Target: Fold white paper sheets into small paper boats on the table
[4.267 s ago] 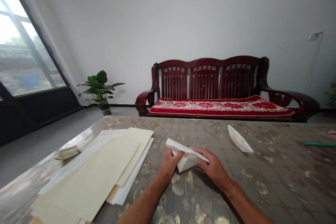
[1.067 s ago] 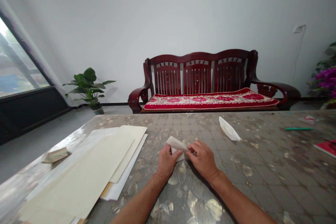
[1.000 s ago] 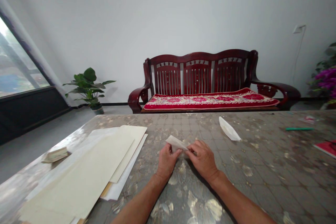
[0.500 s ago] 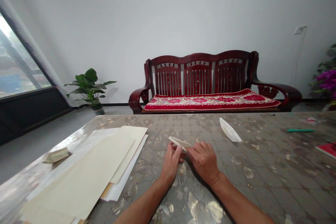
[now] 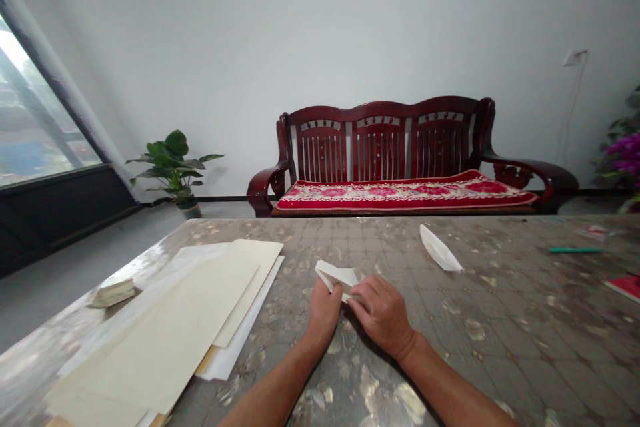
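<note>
The left hand point(image 5: 324, 307) is closed in a pinch, its thumb laid over the near side of a small folded piece of white paper point(image 5: 336, 272) with a peaked, many-creased shape. The right hand point(image 5: 383, 313), fingers curled in, grips the same piece at its opposite end, so the paper sits between the two hands, just above the grey-brown, flower-patterned tabletop point(image 5: 480, 360). Its underside is hidden by the fingers.

Beyond the right hand and a little outward lies a slim, boat-shaped piece of folded white paper point(image 5: 441, 250). Farther out on that side are a thin green stick-like item point(image 5: 575, 250) and a flat red item point(image 5: 627, 285) with something dark on it.

To the left of the left hand, an uneven pile of large cream and white paper sheets point(image 5: 175, 320) is spread, with a small, thick bundle of pale paper point(image 5: 114, 292) past its far edge.

Ahead of both hands, across the tabletop, stands a dark red wooden bench point(image 5: 377, 147) with a red floral seat mat point(image 5: 410, 193).
</note>
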The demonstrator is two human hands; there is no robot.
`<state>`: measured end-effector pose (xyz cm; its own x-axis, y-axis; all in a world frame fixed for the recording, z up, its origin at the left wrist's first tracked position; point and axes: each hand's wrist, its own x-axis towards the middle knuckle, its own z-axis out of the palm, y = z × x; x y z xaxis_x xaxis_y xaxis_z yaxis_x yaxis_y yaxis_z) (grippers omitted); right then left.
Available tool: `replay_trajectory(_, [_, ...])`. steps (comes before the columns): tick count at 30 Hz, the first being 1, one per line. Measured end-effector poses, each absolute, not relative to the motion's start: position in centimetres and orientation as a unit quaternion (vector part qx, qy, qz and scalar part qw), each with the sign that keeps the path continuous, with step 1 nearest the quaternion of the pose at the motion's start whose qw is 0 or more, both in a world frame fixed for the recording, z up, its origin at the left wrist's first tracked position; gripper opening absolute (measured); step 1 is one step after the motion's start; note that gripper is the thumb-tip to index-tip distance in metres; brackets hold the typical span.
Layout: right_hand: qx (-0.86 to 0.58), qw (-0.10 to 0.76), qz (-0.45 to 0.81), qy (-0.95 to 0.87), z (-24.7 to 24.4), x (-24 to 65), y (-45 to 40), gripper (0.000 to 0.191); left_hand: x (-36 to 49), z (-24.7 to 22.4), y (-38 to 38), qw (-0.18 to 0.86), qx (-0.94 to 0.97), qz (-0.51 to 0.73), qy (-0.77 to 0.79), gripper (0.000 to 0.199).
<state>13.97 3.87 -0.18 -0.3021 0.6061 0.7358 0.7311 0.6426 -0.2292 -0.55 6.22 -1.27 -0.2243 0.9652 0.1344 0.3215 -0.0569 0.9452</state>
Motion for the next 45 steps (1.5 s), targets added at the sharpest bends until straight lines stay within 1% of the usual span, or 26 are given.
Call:
replay_trajectory(1, [-0.440,0.436,-0.057,-0.783,-0.3,13.9,3.9,0.006,-0.6,-1.2,6.1,0.307,0.540,0.496,0.607,0.018])
replay_trajectory(3, [-0.479,0.450,-0.034,-0.753,-0.4,13.9,4.1,0.016,-0.5,-1.1,5.7,0.282,0.556,0.501,0.600,0.020])
replay_trajectory(6, [-0.490,0.428,-0.017,-0.759,-0.5,14.0,4.3,0.027,-0.5,-1.0,5.2,0.242,0.585,0.516,0.578,0.025])
replay_trajectory(9, [-0.504,0.401,0.009,-0.765,-0.7,14.4,4.7,0.033,-0.6,-1.0,5.1,0.199,0.607,0.520,0.567,0.025])
replay_trajectory(11, [-0.515,0.401,0.025,-0.757,-0.9,14.5,4.8,0.036,-0.7,-0.9,5.2,0.199,0.608,0.519,0.567,0.026])
replay_trajectory(13, [-0.508,0.419,0.038,-0.752,-1.1,14.6,5.0,0.038,-0.9,-0.8,5.3,0.223,0.608,0.508,0.568,0.029])
replay_trajectory(17, [-0.498,0.440,0.055,-0.745,-1.6,14.6,5.1,0.040,-1.1,-0.7,5.5,0.284,0.613,0.453,0.582,0.028])
replay_trajectory(23, [-0.530,0.420,0.019,-0.737,-2.0,15.2,5.4,0.042,-1.8,-1.0,6.0,0.287,0.619,0.465,0.564,0.037])
replay_trajectory(28, [-0.476,0.432,-0.029,-0.766,-1.2,15.1,5.2,0.033,-2.0,-1.3,6.0,0.257,0.636,0.437,0.581,0.035])
replay_trajectory(32, [-0.419,0.467,-0.025,-0.778,-0.6,14.9,5.0,0.031,-1.9,-1.6,5.6,0.224,0.677,0.432,0.552,0.035])
replay_trajectory(37, [-0.393,0.497,-0.016,-0.773,-0.6,14.9,5.1,0.019,-1.7,-1.6,5.2,0.199,0.701,0.418,0.542,0.034])
replay_trajectory(40, [-0.384,0.495,-0.015,-0.780,-0.7,14.9,5.0,0.023,-1.7,-1.6,5.3,0.220,0.695,0.431,0.531,0.039])
replay_trajectory(45, [-0.369,0.484,-0.008,-0.794,-0.5,14.9,4.9,0.041,-1.7,-2.1,5.6,0.230,0.694,0.446,0.517,0.044])
